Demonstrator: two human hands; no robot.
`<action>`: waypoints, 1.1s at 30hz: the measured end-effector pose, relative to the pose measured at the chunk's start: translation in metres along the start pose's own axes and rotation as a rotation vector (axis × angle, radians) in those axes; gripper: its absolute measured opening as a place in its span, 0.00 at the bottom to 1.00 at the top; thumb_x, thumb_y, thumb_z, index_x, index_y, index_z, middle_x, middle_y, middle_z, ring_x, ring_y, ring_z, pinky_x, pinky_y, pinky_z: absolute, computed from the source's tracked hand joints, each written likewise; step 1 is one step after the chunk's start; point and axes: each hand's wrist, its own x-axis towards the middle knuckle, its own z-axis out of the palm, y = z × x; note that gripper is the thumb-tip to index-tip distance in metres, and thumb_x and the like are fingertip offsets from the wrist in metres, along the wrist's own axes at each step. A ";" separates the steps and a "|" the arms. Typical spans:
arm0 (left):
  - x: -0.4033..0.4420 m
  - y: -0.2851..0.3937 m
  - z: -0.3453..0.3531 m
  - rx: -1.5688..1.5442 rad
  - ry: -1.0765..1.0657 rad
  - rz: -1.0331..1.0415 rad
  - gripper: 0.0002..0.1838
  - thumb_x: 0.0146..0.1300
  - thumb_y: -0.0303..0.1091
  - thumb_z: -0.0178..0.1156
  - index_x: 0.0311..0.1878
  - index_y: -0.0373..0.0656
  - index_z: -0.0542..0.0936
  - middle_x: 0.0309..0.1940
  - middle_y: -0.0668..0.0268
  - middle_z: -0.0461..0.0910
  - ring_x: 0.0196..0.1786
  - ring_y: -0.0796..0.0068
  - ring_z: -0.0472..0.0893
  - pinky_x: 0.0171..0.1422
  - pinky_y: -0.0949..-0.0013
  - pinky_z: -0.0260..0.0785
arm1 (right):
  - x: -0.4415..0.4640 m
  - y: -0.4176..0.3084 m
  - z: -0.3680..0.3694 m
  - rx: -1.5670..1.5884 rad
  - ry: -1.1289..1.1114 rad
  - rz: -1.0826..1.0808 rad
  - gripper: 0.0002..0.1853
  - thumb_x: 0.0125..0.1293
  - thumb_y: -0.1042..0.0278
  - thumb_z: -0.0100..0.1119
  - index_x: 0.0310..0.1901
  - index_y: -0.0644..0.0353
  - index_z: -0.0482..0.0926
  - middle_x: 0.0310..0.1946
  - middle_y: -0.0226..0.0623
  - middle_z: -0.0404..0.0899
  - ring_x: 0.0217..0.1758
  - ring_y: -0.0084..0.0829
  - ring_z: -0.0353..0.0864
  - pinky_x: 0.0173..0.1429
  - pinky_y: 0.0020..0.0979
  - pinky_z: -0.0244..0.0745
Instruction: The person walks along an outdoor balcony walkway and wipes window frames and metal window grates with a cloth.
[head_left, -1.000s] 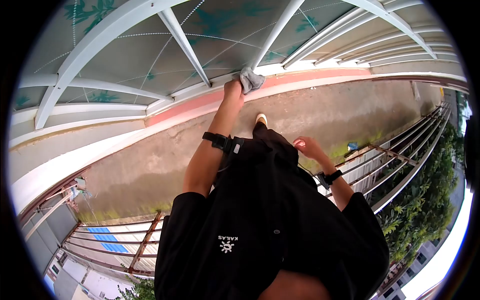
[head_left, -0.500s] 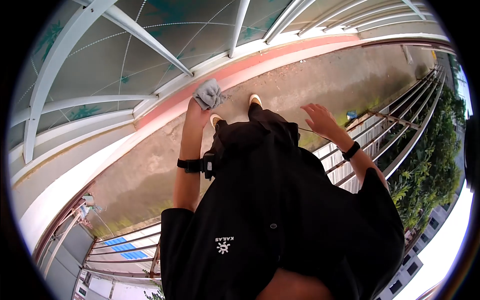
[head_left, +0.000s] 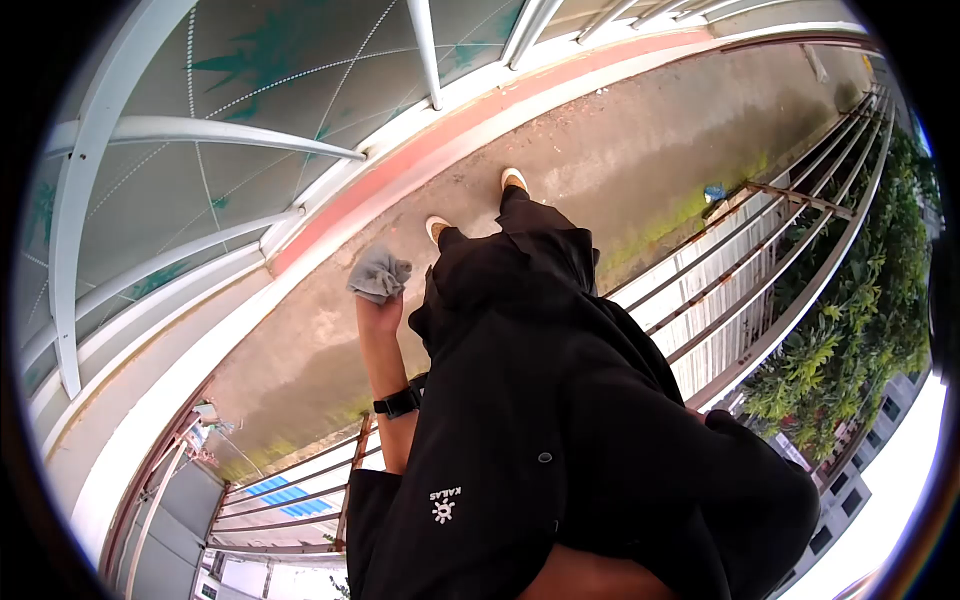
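Note:
A crumpled grey cloth (head_left: 378,273) is bunched in my left hand (head_left: 382,310), whose fingers are mostly hidden by it. The hand hangs low at my left side, over the concrete floor, beside my dark trousers (head_left: 500,262). A black band (head_left: 398,402) circles that wrist. My right hand is out of sight behind my black shirt (head_left: 560,420); just a sliver of skin shows at its right edge.
To my left stand window panes (head_left: 270,80) behind white bars (head_left: 425,50), above a pink-and-white ledge (head_left: 420,160). A rusty metal railing (head_left: 800,200) runs along my right, with green bushes (head_left: 850,330) beyond. A small blue item (head_left: 713,192) lies near the railing.
My left hand has moved back from the ledge toward my body, cloth still in it. My right hand, spread open before, has dropped out of view. The window bars have shifted in view.

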 end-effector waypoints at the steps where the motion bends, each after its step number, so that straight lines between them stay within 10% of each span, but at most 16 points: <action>1: 0.003 0.001 0.007 -0.019 0.065 -0.016 0.13 0.74 0.36 0.56 0.56 0.41 0.78 0.47 0.54 0.83 0.45 0.69 0.83 0.43 0.73 0.73 | -0.001 0.001 0.003 0.017 0.008 -0.003 0.31 0.74 0.52 0.61 0.72 0.59 0.67 0.68 0.49 0.70 0.71 0.45 0.68 0.74 0.41 0.66; 14: 0.019 0.012 0.027 -0.044 -0.154 -0.033 0.12 0.74 0.38 0.57 0.55 0.45 0.79 0.43 0.65 0.84 0.47 0.65 0.84 0.52 0.65 0.79 | -0.028 0.036 0.034 0.044 -0.099 0.086 0.25 0.74 0.54 0.61 0.64 0.61 0.76 0.57 0.47 0.81 0.61 0.42 0.79 0.68 0.40 0.72; 19: 0.014 0.001 0.022 -0.028 0.006 -0.087 0.10 0.75 0.38 0.57 0.52 0.47 0.81 0.43 0.66 0.85 0.45 0.67 0.84 0.50 0.66 0.78 | -0.013 0.051 0.014 -0.219 -0.530 0.004 0.23 0.73 0.55 0.61 0.62 0.62 0.80 0.53 0.47 0.86 0.57 0.40 0.83 0.66 0.39 0.75; 22: 0.025 0.001 0.011 -0.010 -0.067 -0.082 0.10 0.75 0.38 0.57 0.52 0.47 0.81 0.44 0.67 0.86 0.45 0.68 0.84 0.48 0.67 0.78 | 0.019 -0.036 -0.026 0.290 0.053 -0.122 0.15 0.76 0.66 0.57 0.59 0.61 0.79 0.47 0.37 0.85 0.50 0.29 0.84 0.56 0.32 0.79; 24: 0.022 0.003 0.013 -0.019 -0.104 -0.080 0.10 0.74 0.38 0.57 0.52 0.47 0.81 0.44 0.66 0.86 0.45 0.67 0.84 0.48 0.67 0.78 | 0.034 -0.092 -0.035 0.534 -0.093 -0.201 0.18 0.75 0.73 0.53 0.64 0.59 0.76 0.51 0.34 0.83 0.48 0.27 0.83 0.54 0.30 0.79; 31: 0.012 0.014 0.013 0.095 -0.016 -0.078 0.12 0.74 0.37 0.57 0.55 0.46 0.80 0.47 0.63 0.85 0.46 0.66 0.84 0.49 0.67 0.78 | 0.024 -0.144 -0.046 0.000 -0.021 -0.294 0.25 0.67 0.79 0.52 0.66 0.57 0.76 0.57 0.39 0.81 0.53 0.33 0.83 0.51 0.33 0.79; 33: 0.023 0.008 -0.004 -0.023 0.015 -0.102 0.12 0.74 0.37 0.57 0.56 0.45 0.79 0.47 0.61 0.85 0.47 0.65 0.84 0.49 0.66 0.78 | 0.026 -0.166 -0.040 -0.634 0.139 -0.708 0.20 0.67 0.72 0.55 0.61 0.58 0.78 0.57 0.42 0.77 0.59 0.42 0.79 0.59 0.37 0.76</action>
